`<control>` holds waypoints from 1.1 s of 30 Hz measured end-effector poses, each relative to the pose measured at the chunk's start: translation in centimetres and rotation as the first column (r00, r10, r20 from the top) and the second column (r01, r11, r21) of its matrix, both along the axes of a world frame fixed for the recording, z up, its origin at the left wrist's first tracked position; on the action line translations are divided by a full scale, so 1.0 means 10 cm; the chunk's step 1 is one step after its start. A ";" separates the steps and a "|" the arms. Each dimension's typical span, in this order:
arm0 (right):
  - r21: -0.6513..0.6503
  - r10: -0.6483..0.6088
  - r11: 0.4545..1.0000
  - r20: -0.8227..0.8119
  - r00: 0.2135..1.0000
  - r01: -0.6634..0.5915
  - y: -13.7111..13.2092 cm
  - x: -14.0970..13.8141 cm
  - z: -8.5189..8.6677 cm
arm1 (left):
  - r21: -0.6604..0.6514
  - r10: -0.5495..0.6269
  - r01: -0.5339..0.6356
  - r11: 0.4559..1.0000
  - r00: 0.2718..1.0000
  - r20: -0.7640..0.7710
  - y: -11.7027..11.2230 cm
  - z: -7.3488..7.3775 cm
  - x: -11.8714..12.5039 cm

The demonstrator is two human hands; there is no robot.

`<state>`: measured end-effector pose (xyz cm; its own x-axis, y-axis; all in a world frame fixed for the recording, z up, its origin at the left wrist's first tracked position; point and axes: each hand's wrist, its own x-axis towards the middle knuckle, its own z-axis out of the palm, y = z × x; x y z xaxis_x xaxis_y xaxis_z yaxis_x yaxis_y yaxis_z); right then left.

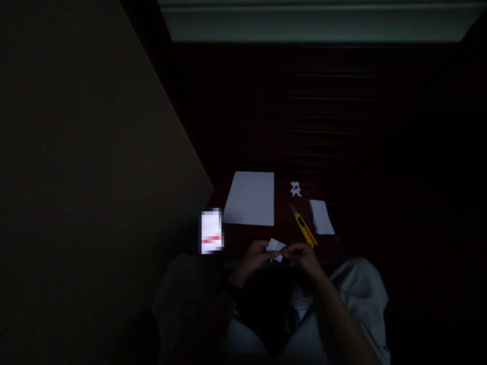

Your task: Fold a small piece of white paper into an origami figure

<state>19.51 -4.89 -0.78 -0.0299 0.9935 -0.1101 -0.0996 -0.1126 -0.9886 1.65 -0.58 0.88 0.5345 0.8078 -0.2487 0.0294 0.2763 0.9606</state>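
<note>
A small folded piece of white paper is held between my two hands over the near edge of the dark table. My left hand grips its left side, thumb on top. The fingers of my right hand pinch its right side. Just beyond my right hand lies a yellow utility knife, its blade end pointing away from me. To the right of the knife is a stack of small white paper pieces. Dim light hides the fine folds and some fingertips.
A large white sheet lies at the back left of the table, with small folded paper shapes to its right. A bright, pixelated screen is at the left edge. A wall rises on the left; dark slats stand behind.
</note>
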 end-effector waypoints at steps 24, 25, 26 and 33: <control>-0.011 -0.040 0.999 0.099 0.994 0.042 -0.02 -0.07 -0.01 | -0.070 0.000 0.004 0.998 0.999 0.048 0.02 -0.01 -0.04; -0.011 -0.040 0.999 0.099 0.994 0.041 -0.03 -0.07 -0.01 | -0.081 -0.002 0.006 0.997 0.998 0.058 0.02 -0.01 -0.04; -0.013 -0.040 0.999 0.100 0.994 0.042 -0.03 -0.07 -0.01 | -0.091 -0.003 0.009 0.996 0.998 0.066 0.02 -0.02 -0.04; -0.037 -0.053 0.998 0.092 0.994 0.056 -0.02 -0.08 0.02 | -0.079 -0.024 0.031 0.996 0.996 0.081 0.03 0.03 -0.05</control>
